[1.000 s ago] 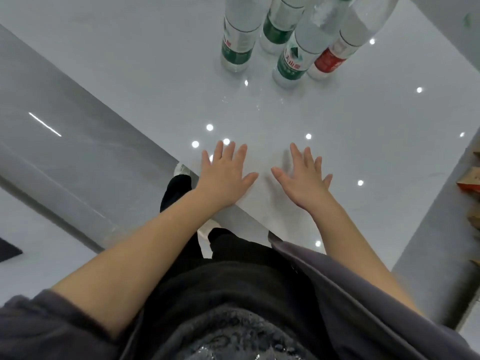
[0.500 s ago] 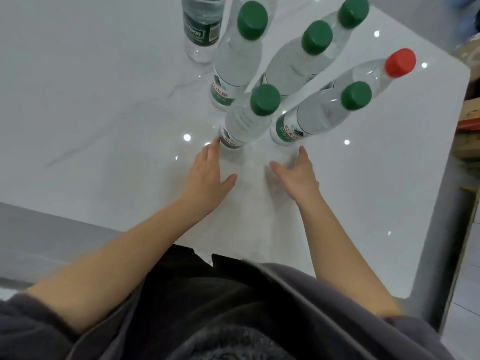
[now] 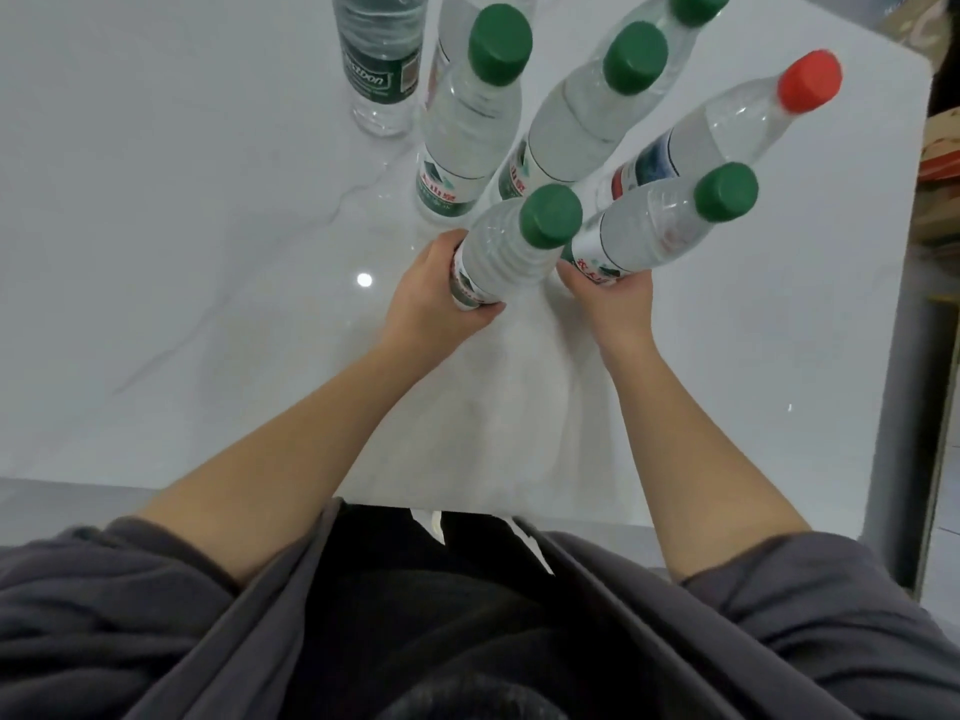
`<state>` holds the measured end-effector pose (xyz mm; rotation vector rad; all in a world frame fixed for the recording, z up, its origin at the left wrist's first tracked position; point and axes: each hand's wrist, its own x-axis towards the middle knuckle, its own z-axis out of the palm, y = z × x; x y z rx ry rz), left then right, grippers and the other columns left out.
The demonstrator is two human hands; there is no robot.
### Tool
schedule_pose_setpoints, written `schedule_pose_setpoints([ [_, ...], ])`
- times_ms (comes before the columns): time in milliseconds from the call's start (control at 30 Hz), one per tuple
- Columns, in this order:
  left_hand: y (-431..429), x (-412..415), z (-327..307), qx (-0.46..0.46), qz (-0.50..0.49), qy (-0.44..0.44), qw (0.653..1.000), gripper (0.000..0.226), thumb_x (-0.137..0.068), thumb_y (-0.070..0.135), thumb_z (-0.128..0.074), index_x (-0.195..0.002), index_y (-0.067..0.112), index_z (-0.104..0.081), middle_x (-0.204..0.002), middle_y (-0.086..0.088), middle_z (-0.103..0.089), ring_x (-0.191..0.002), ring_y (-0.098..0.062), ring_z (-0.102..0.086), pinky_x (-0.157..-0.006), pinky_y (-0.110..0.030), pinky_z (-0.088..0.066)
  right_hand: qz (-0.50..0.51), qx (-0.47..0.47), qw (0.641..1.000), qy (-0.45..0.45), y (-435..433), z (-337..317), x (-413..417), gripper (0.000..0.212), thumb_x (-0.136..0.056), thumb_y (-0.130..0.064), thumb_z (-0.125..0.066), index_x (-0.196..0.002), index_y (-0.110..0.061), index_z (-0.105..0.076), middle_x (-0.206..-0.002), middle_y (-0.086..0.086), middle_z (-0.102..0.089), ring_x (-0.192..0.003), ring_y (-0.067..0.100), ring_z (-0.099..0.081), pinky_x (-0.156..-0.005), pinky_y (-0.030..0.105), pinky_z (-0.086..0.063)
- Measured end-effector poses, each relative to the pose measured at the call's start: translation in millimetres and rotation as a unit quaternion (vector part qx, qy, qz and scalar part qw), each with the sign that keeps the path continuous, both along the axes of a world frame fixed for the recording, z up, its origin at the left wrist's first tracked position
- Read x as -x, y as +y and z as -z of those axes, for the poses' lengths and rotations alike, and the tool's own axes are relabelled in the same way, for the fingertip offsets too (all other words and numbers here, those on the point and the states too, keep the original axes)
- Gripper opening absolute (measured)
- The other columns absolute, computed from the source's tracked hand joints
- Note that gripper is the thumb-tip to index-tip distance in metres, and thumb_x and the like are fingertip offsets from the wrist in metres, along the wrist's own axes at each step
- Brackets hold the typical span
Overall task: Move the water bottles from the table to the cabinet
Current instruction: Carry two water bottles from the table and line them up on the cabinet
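Several clear water bottles stand in a cluster on the white marble table (image 3: 182,262). My left hand (image 3: 434,298) is wrapped around the base of the nearest green-capped bottle (image 3: 511,252). My right hand (image 3: 613,301) grips the base of the green-capped bottle (image 3: 654,231) beside it on the right. Behind them stand two more green-capped bottles (image 3: 470,122) (image 3: 587,116), a red-capped bottle (image 3: 727,127) and a dark-green-labelled bottle (image 3: 379,59) at the far left. Whether the two held bottles still touch the table is hidden by my hands.
The table's near edge runs just in front of my body, and its right edge (image 3: 883,356) drops to the floor. Cardboard boxes (image 3: 940,153) sit beyond the right edge. Another green cap (image 3: 698,5) shows at the top.
My hands went from flat on the table forward to the bottles, and each has closed around the base of a front bottle. The camera view moved forward over the table.
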<state>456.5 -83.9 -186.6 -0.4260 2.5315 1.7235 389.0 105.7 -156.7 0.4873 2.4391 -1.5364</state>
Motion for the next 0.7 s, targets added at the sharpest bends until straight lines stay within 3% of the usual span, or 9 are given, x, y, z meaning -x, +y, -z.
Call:
schedule_pose_setpoints([
  [100,-4.5,-4.4,-0.8,0.005,0.048,0.001,0.999,0.067,-0.068,0.024,-0.084,-0.126,0.016,-0.051,-0.115,0.007,-0.060,-0.096,-0.002,-0.052,-0.076,0.002,-0.034,-0.016,-0.001,1.000,-0.026,7.4,-0.8,-21.9,0.039,-0.075,-0.008,-0.083,-0.110,-0.002,-0.069,-0.110,0.013,-0.072,-0.103,0.026,-0.069,-0.096,0.048,-0.053],
  [233,-6.2,-2.2,-1.1,-0.001,0.096,-0.002,0.995,0.076,-0.068,0.023,-0.085,-0.134,0.018,-0.046,-0.117,0.014,-0.055,-0.098,0.007,-0.046,-0.079,0.003,-0.031,0.005,-0.003,1.000,-0.030,5.2,1.7,-35.3,0.040,-0.072,-0.019,-0.085,-0.108,-0.011,-0.070,-0.104,0.001,-0.074,-0.097,0.013,-0.070,-0.090,0.036,-0.056],
  [367,-3.6,2.3,-0.9,0.012,0.112,-0.026,0.993,0.070,-0.065,0.032,-0.085,-0.127,0.021,-0.052,-0.113,0.015,-0.059,-0.098,-0.004,-0.054,-0.078,-0.011,-0.038,0.024,0.001,0.999,-0.021,4.1,5.3,-45.3,0.044,-0.068,-0.022,-0.084,-0.107,-0.011,-0.068,-0.099,-0.003,-0.074,-0.090,0.008,-0.070,-0.081,0.027,-0.056],
  [467,4.9,-3.3,-2.5,0.010,0.132,-0.034,0.991,0.070,-0.064,0.036,-0.084,-0.125,0.022,-0.054,-0.110,0.016,-0.060,-0.097,-0.006,-0.057,-0.079,-0.015,-0.041,0.017,-0.007,1.000,-0.022,18.2,6.3,-75.5,0.032,-0.068,-0.023,-0.084,-0.096,-0.017,-0.069,-0.085,-0.016,-0.072,-0.081,-0.002,-0.067,-0.070,0.017,-0.051],
  [533,16.9,-11.8,-3.4,0.011,0.158,-0.036,0.987,0.069,-0.064,0.035,-0.084,-0.125,0.023,-0.054,-0.110,0.018,-0.059,-0.097,-0.005,-0.056,-0.079,-0.012,-0.040,0.022,-0.003,0.999,-0.023,33.8,4.9,-103.3,0.032,-0.069,-0.026,-0.085,-0.096,-0.020,-0.069,-0.086,-0.019,-0.071,-0.082,-0.005,-0.066,-0.069,0.011,-0.049],
  [700,71.9,-49.3,-4.0,-0.004,0.282,-0.026,0.959,0.071,-0.066,0.026,-0.085,-0.128,0.025,-0.051,-0.108,0.026,-0.054,-0.097,0.009,-0.049,-0.077,0.004,-0.034,0.096,-0.015,0.995,-0.038,84.2,4.6,-181.9,0.039,-0.072,-0.025,-0.085,-0.106,-0.014,-0.069,-0.101,-0.005,-0.072,-0.092,0.005,-0.067,-0.077,0.016,-0.049],
])
